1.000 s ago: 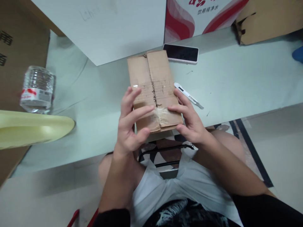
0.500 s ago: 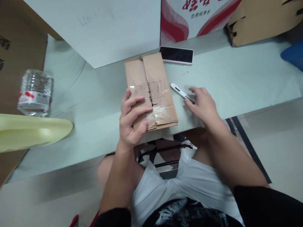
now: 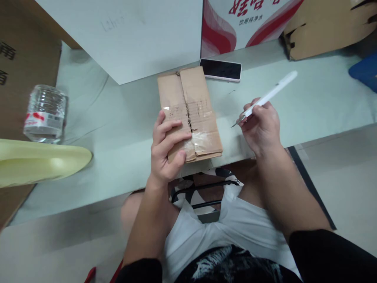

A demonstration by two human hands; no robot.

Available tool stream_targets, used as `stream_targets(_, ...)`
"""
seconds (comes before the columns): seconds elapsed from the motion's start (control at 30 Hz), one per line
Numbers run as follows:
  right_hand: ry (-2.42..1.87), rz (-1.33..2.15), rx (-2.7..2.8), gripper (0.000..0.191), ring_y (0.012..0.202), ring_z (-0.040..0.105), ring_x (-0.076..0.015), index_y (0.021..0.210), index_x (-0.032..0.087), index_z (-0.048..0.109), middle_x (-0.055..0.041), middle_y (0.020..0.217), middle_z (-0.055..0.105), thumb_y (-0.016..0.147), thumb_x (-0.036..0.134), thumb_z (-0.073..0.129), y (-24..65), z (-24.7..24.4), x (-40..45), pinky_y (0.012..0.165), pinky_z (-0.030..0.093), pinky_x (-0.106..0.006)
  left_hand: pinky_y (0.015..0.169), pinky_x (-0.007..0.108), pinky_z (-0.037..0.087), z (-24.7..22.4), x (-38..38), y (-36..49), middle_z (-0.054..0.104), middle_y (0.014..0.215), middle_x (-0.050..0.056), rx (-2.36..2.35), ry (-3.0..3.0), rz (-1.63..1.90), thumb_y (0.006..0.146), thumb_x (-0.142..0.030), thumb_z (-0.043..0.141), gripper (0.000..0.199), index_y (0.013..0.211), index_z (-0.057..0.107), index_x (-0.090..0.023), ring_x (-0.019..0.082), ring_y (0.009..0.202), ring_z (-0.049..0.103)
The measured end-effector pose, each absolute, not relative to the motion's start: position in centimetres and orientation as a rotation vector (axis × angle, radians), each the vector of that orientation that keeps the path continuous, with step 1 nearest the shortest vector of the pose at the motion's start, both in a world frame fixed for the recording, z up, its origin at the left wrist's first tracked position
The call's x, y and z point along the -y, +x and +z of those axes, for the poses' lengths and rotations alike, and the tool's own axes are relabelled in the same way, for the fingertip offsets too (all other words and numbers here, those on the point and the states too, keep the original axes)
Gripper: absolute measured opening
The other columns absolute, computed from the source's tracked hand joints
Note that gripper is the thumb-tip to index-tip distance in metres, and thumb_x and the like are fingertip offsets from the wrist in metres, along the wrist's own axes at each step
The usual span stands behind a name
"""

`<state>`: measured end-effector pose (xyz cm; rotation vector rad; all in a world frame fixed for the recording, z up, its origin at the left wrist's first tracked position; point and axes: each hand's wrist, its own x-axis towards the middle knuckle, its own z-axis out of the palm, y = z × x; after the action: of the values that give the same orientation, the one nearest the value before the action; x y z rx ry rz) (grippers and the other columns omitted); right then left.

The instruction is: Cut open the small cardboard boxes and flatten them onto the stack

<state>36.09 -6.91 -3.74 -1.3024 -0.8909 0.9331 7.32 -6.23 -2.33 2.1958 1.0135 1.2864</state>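
Observation:
A flat brown cardboard box [image 3: 188, 102] lies on the pale green table [image 3: 309, 106], its centre seam torn and partly covered with clear tape. My left hand [image 3: 167, 149] grips the box's near left corner, fingers laid across the top. My right hand [image 3: 260, 124] is lifted just right of the box and holds a white utility knife [image 3: 266, 97] like a pen. Its blade tip points down and left, a short way from the box's right edge.
A dark phone [image 3: 220, 69] lies behind the box. A red and white carton [image 3: 232, 19] and a white board [image 3: 132, 35] stand at the back. There is a water bottle [image 3: 44, 114] at the left, a yellow plastic piece [image 3: 41, 161] near it, and brown cartons at both sides.
My right hand left the box, reached to the knife on the table and lifted it. My left hand kept its hold on the box.

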Motion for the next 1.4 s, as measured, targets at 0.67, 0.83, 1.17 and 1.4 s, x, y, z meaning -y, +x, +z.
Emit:
stream_targets(0.67, -1.243, 0.327, 1.656, 0.014, 0.054, 0.061, -0.0136, 0.088, 0.03, 0.07, 0.0017, 0.072, 0.073, 0.099, 0.03, 0.061, 30.0, 3.5, 14.1, 0.055, 0.051, -0.032, 0.132, 0.063, 0.03, -2.0, 9.1, 11.7, 0.068, 0.129, 0.008, -1.127, 2.258, 1.447, 0.097, -0.041, 0.054, 0.038, 0.133, 0.058, -0.028, 0.03, 0.128, 0.066)
stream_targets(0.83, -1.309, 0.146, 1.815, 0.013, 0.061, 0.069, -0.0128, 0.09, 0.027, 0.068, 0.002, 0.074, 0.076, 0.099, 0.021, 0.06, 29.5, 3.8, 13.9, 0.058, 0.052, -0.027, 0.13, 0.062, 0.033, -2.1, 9.0, 11.7, 0.067, 0.127, 0.008, -1.105, 2.281, 1.466, 0.094, -0.038, 0.056, 0.034, 0.126, 0.059, -0.026, 0.03, 0.127, 0.066)
stream_targets(1.17, -1.248, -0.102, 1.766, 0.014, 0.053, 0.064, -0.0122, 0.083, 0.024, 0.063, 0.0021, 0.063, 0.071, 0.095, 0.018, 0.064, 28.0, 2.7, 12.7, 0.054, 0.049, -0.027, 0.129, 0.063, 0.034, -2.4, 8.9, 11.8, 0.067, 0.126, 0.008, -1.087, 2.25, 1.509, 0.095, -0.039, 0.055, 0.03, 0.119, 0.062, -0.025, 0.031, 0.125, 0.067)
stream_targets(1.4, -1.347, 0.176, 1.732, 0.012, 0.061, 0.066, -0.0128, 0.085, 0.023, 0.065, 0.0002, 0.072, 0.073, 0.095, 0.02, 0.062, 28.5, 3.3, 13.5, 0.06, 0.054, -0.027, 0.128, 0.064, 0.036, -2.3, 8.9, 11.6, 0.068, 0.126, 0.009, -1.099, 2.273, 1.493, 0.094, -0.04, 0.054, 0.03, 0.12, 0.062, -0.025, 0.031, 0.128, 0.065)
